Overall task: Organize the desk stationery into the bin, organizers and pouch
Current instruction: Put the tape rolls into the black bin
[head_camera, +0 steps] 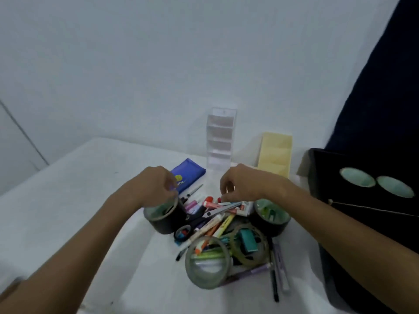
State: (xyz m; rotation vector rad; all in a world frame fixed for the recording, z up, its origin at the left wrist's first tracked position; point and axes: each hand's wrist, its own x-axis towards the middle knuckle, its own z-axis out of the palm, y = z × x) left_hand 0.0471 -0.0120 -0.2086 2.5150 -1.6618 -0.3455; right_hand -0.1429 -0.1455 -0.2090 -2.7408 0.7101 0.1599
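left fingers: curled down at the rim of a black tape roll [163,217]; left hand [156,184] blurred, so whether the rim is gripped or only touched cannot be told.
right fingers: curled, tips drawn close over the far edge of the pile; right hand [243,183] appears to pinch at a small red-capped item [208,200], contact not resolved.
pile: mixed pens, markers, glue sticks, black-handled scissors [199,217] heaped on the white table [68,200], just below both hands.
key relation: most long items are laid diagonally, near-left to far-right; pile lies between the hands, toward the body from the fingertips; neither hand is clearly nearer.
other rolls: second black roll [271,217] under the right wrist, two clear rolls [207,264] nearer the body.
targets: blue pouch [187,174] beyond the left hand; clear tiered organizer [221,139] and yellow organizer [275,155] farther back; black bin [353,200] to the right, two rolls inside.
hidden: bin cut off by frame edge; lower pile items overlapped, not identifiable.
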